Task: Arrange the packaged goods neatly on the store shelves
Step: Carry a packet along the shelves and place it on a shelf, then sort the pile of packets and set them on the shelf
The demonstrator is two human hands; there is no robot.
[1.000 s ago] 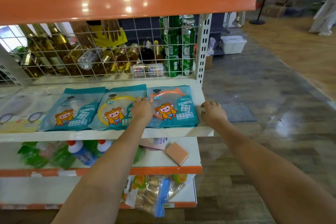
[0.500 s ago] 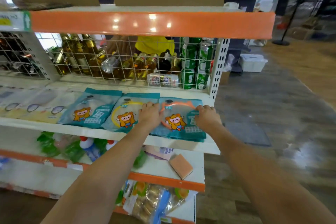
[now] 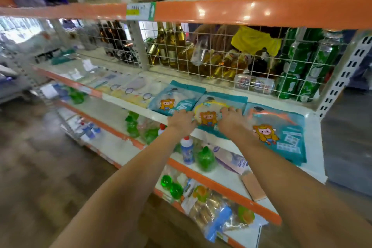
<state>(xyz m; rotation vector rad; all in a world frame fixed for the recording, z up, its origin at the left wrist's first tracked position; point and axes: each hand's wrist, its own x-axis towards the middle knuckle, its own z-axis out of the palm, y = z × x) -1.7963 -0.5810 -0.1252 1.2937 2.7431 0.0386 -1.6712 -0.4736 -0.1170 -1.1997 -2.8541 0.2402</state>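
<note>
Both the left hand (image 3: 182, 120) and right hand (image 3: 231, 120) press with flat, relaxed fingers on the middle pouch's (image 3: 209, 106) left and right edges, seemingly squaring it between its neighbours on the shelf (image 3: 157, 116).

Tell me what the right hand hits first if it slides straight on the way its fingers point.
Past the middle packet it rests on, the right hand would probably meet the wire grid at the shelf's back, with bottles behind it. Depth is uncertain.

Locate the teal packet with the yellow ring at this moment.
In the head view the teal packet with the yellow ring lies flat on the white shelf, middle of three teal packets, with the left hand and right hand on its two sides.
</note>
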